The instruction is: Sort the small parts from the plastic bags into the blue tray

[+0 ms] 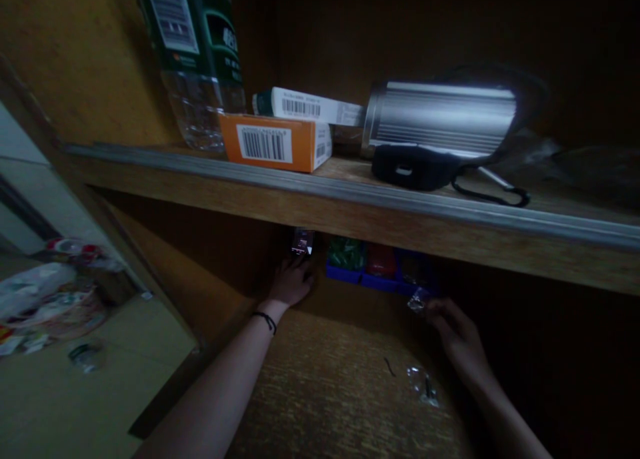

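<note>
My left hand [293,280] reaches deep into the lower compartment, its fingers closed at the near end of a small dark box [303,240] with light print. Dim light blurs the exact grip. Pinched between the fingers of my right hand [457,329] is a small clear plastic bag [417,300]; its contents are too dim to make out. Just beyond it stand blue bins [345,273] in a row, one with green packets [346,254], one with a red packet [381,260], and one with something brownish. Another small clear bag [424,387] lies on the compartment floor nearer me.
Above my hands runs a shelf edge [350,191]. On that shelf are a water bottle [200,66], an orange box [270,142], a white box [310,106], a silver cylinder [443,119] and a black carabiner item [415,167]. A littered basket [60,309] sits at left.
</note>
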Available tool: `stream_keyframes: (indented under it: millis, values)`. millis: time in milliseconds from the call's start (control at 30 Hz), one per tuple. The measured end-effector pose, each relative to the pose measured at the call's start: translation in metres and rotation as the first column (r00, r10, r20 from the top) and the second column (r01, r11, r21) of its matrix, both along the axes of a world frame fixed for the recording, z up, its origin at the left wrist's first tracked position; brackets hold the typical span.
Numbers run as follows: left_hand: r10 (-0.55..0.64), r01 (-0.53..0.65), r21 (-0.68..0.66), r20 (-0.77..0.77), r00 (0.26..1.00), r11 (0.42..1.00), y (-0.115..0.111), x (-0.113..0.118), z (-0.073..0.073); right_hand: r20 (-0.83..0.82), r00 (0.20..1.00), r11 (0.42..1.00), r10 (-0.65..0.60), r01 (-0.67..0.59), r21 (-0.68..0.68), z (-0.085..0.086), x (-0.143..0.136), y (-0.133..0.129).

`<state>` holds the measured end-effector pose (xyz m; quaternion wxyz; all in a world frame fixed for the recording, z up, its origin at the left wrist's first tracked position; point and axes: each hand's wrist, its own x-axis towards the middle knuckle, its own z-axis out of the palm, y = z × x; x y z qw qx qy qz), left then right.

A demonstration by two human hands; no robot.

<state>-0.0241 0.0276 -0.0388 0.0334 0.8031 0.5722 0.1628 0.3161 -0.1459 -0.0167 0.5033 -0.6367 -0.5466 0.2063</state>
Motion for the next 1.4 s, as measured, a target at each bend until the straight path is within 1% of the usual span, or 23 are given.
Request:
stream_keyframes:
  millis: [100, 200, 367, 433, 567, 633, 733, 833, 967, 1033, 1167, 1300, 1400]
  values:
    - [0.003, -0.003, 0.003, -0.011, 1.0, 1.0, 0.0, 0.0, 0.0, -0.021, 0.998, 0.997, -0.056, 0.057, 0.054, 0.001, 0.003, 0.0]
    - [0.01, -0.009, 0.01, -0.018, 1.0, 1.0, 0.0, 0.0, -0.002, -0.001, 0.993, 0.988, -0.117, 0.117, 0.099, 0.002, 0.007, 0.008]
    - [0.005, -0.005, 0.008, -0.011, 1.0, 1.0, 0.001, 0.0, -0.004, 0.144, 0.983, 0.984, -0.116, 0.093, 0.154, -0.002, 0.015, 0.021]
    - [-0.001, 0.001, 0.009, -0.007, 1.0, 1.0, 0.0, 0.0, -0.003, 0.171, 0.972, 0.982, -0.161, 0.14, 0.13, -0.003, 0.017, 0.019]
    - [0.005, -0.005, 0.002, -0.012, 1.0, 1.0, -0.001, 0.0, 0.0, 0.149, 0.943, 0.955, -0.297, 0.296, 0.033, -0.001, 0.016, 0.01]
    - [0.011, -0.011, -0.008, -0.017, 1.0, 1.0, -0.001, 0.0, 0.001, 0.149, 0.932, 0.943, -0.33, 0.333, 0.004, 0.0, 0.015, 0.006]
    - [0.013, -0.013, -0.022, -0.022, 1.0, 1.0, -0.002, 0.001, 0.002, 0.158, 0.927, 0.935, -0.341, 0.351, -0.041, 0.001, 0.015, 0.003]
    - [0.022, -0.022, -0.021, -0.027, 0.999, 1.0, -0.002, 0.001, 0.002, 0.198, 0.935, 0.948, -0.294, 0.312, -0.068, 0.003, 0.014, 0.001]
    - [0.011, -0.011, 0.0, -0.02, 1.0, 1.0, -0.002, 0.0, 0.001, 0.263, 0.952, 0.979, -0.158, 0.185, -0.08, 0.006, 0.013, -0.002]
    - [0.009, -0.009, 0.007, -0.021, 1.0, 1.0, -0.002, 0.001, 0.001, 0.299, 0.95, 0.985, -0.089, 0.128, -0.114, 0.008, 0.013, -0.004]
    - [0.016, -0.016, -0.003, -0.023, 1.0, 1.0, -0.005, 0.001, 0.004, 0.344, 0.935, 0.972, 0.088, -0.006, -0.234, 0.016, 0.01, -0.016]
    - [0.016, -0.016, -0.01, -0.024, 1.0, 1.0, -0.007, 0.002, 0.008, 0.365, 0.901, 0.961, 0.234, -0.157, -0.229, 0.031, 0.007, -0.039]
    - [0.014, -0.014, -0.021, -0.039, 0.999, 1.0, -0.005, 0.002, 0.008, 0.391, 0.861, 0.929, 0.325, -0.214, -0.301, 0.038, 0.008, -0.06]
